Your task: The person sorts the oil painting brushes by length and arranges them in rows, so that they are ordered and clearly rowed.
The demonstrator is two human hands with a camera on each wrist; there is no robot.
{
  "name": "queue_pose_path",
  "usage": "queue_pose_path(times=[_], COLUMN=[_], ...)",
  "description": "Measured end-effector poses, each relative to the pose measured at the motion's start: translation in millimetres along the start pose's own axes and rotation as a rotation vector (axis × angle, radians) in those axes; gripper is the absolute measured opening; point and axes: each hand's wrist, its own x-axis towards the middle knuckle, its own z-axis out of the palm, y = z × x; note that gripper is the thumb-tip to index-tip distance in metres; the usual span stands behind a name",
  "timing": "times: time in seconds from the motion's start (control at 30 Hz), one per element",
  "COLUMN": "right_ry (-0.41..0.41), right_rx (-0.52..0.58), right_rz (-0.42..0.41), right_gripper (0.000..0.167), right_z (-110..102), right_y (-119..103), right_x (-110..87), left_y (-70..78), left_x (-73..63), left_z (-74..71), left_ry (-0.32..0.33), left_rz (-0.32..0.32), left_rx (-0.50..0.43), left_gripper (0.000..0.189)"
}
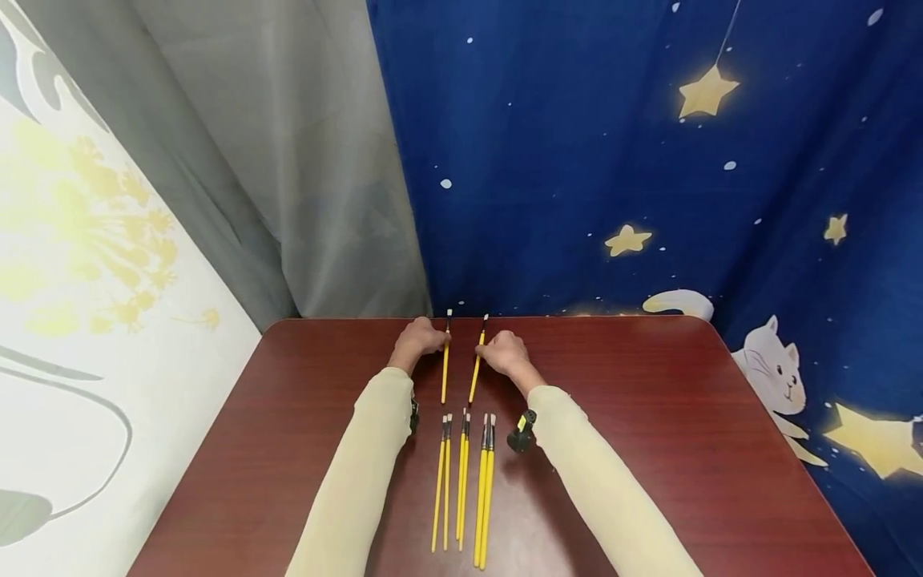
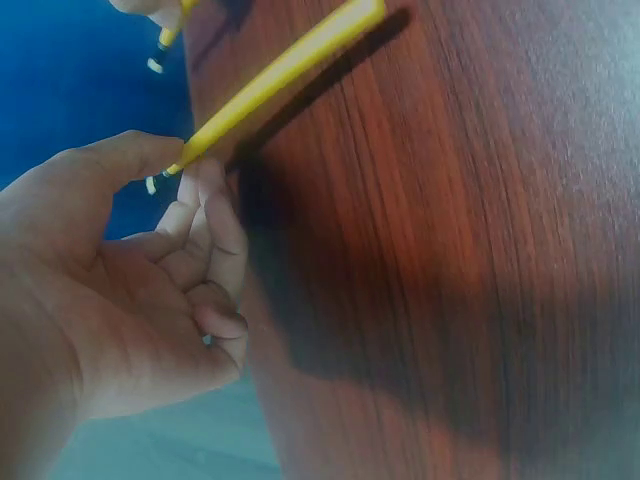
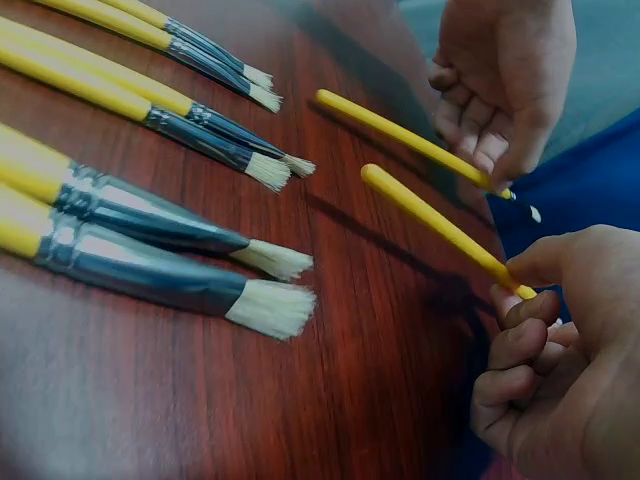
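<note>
Near the table's far edge my left hand (image 1: 424, 337) pinches a yellow-handled paintbrush (image 1: 445, 370) between thumb and fingertips. My right hand (image 1: 505, 351) pinches a second yellow paintbrush (image 1: 474, 377) a short way to its right. Both brushes point their pale bristles toward the curtain and their handle ends toward me. In the left wrist view, the left brush's handle (image 2: 285, 75) casts a shadow on the wood. The right wrist view shows the right brush's handle (image 3: 430, 222) slanting out from thumb and fingers, its bristles mostly hidden behind the hand.
Between my forearms several more paintbrushes lie in three pairs on the reddish-brown table (image 1: 288, 449): a left pair (image 1: 442, 481), a middle pair (image 1: 462, 481) and a thicker right pair (image 1: 485, 497). A blue star-patterned curtain (image 1: 548, 160) and a grey curtain (image 1: 346, 176) hang behind the table.
</note>
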Motion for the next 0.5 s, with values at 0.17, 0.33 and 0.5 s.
queue_pose_path(times=[0.17, 0.33, 0.5], right_ry=[0.024, 0.046, 0.036], right_rx=[-0.053, -0.101, -0.106], right_rz=[-0.014, 0.013, 0.030], right_gripper=[0.040, 0.036, 0.031], right_z=[8, 12, 17], right_y=[-6, -19, -33], right_x=[3.1, 2.0, 1.4], left_y=[-8.9, -7.1, -3.5], left_x=[2.5, 4.3, 7.4], left_z=[-2.7, -1.7, 0.9], left_ry=[0.003, 0.013, 0.028], left_rz=[-0.037, -0.051, -0.078], left_rx=[-0.020, -0.037, -0.026], left_gripper=[0.029, 0.029, 0.029])
